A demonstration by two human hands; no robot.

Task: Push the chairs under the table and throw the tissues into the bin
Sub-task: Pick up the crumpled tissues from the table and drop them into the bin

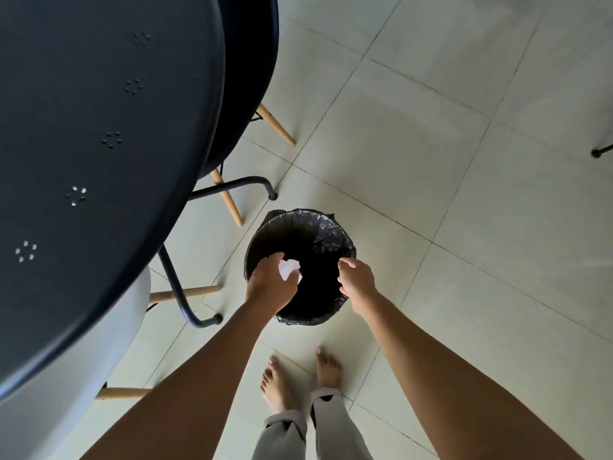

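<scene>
A round black bin [335,234] with a black plastic liner stands on the tiled floor in front of my bare feet. My left hand [270,283] hovers over the bin's left rim, shut on a crumpled white tissue [289,268]. Over the right rim, my right hand [356,282] has its fingers curled downward and I see nothing in it. The dark round table [99,144] fills the left. A dark chair [245,78] with wooden legs is tucked under its far edge, and a white chair [83,376] sits under its near edge.
The table's black metal legs [179,287] curve down to the floor just left of the bin. Wooden chair legs [185,292] stick out near them. Another black furniture foot [597,153] shows at the right edge. Pale floor tiles spread to the right.
</scene>
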